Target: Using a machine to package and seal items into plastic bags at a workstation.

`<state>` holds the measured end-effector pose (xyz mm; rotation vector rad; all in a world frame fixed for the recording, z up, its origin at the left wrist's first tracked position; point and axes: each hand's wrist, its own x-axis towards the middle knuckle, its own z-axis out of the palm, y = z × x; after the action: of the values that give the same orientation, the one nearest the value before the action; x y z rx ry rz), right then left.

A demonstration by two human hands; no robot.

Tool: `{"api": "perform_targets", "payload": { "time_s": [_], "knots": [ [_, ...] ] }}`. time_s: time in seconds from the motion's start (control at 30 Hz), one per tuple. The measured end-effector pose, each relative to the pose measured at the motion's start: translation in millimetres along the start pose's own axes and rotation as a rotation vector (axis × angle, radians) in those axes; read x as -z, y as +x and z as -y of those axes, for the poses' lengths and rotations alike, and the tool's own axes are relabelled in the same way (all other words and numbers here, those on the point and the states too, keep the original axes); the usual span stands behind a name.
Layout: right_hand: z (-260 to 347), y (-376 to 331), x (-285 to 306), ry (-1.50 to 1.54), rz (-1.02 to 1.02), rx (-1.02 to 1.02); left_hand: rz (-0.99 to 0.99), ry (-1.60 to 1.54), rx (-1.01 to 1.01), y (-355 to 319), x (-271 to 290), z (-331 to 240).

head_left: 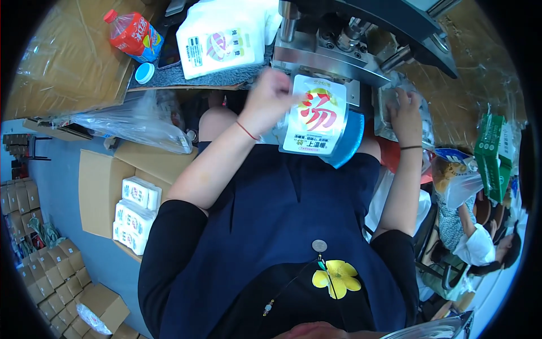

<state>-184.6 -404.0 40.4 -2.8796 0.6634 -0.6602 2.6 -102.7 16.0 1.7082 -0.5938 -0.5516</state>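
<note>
My left hand (pixel 270 99) grips the upper left edge of a white pouch (pixel 314 116) with a large red character and a blue back, held just under the metal press machine (pixel 344 42). My right hand (pixel 405 107) reaches up at the right of the machine and rests on a clear plastic bag of packets (pixel 389 101). Whether it grips the bag I cannot tell. A thin red band circles my left wrist, a dark one my right.
A stack of white pouches (pixel 221 37) lies on a grey cloth, with a red drink bottle (pixel 132 35) and a blue cap (pixel 144 73) beside it. An open carton of white packs (pixel 135 212) stands at the lower left. Another person (pixel 480 243) sits at right near a green box (pixel 490 155).
</note>
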Motion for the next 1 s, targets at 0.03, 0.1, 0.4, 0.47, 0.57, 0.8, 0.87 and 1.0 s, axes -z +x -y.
{"api": "perform_targets", "payload": {
  "time_s": [0.03, 0.1, 0.4, 0.47, 0.57, 0.8, 0.87, 1.0],
  "knots": [
    [-6.9, -2.5, -1.0, -0.074, 0.025, -0.016, -0.232, 0.140, -0.149, 5.2, 13.6, -2.7],
    [-18.7, -2.7, -1.7, -0.149, 0.053, -0.038, -0.628, 0.674, -0.698, 28.7, 62.5, 3.7],
    [24.3, -7.0, 42.2, 0.084, -0.112, 0.068, -0.376, 0.710, -0.546, -26.8, 95.1, 41.4],
    [70.0, -13.1, 51.3, 0.360, 0.100, -0.118, -0.217, 0.430, -0.379, -35.9, 81.1, 17.9],
    [107.7, -14.9, 41.2, 0.615, 0.160, 0.196, 0.023, 0.098, -0.106, -45.2, 46.6, -2.0],
    [139.3, 4.8, 52.5, 0.747, 0.087, 0.270, 0.340, -0.212, 0.042, -62.0, -8.0, -22.0],
    [124.6, 5.2, 53.0, 0.558, 0.111, 0.374, 0.442, -0.360, 0.117, -64.5, -19.1, -13.9],
    [108.1, 1.1, 68.6, 0.584, 0.390, 0.327, 0.648, -0.541, 0.296, -68.8, -39.5, -16.2]
  ]
}}
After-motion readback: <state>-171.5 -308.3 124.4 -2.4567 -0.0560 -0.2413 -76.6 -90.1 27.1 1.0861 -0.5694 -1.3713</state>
